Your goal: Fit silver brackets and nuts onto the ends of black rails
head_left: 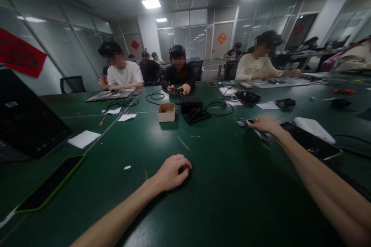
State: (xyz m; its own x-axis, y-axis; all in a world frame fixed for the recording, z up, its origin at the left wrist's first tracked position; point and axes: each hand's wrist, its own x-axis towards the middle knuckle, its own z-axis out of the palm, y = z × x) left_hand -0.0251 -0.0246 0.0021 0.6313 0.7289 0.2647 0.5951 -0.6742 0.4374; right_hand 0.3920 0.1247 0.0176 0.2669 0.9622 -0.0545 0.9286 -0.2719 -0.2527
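My left hand [173,171] rests on the green table [203,185] near its middle, fingers curled under into a loose fist, a ring on one finger; nothing shows in it. My right hand [265,124] reaches far forward to the right and lies over small parts [242,122] and a slim tool or strip [262,136] on the table. Its fingers bend down onto them, and whether they grip anything is hidden. A dark tablet [311,141] lies just right of that wrist.
A green-cased phone [50,187] lies at the near left, next to a black laptop [26,119] and white paper [84,139]. A small cardboard box [166,112] and a black device [193,109] with cables sit mid-table. Three people sit working across the table.
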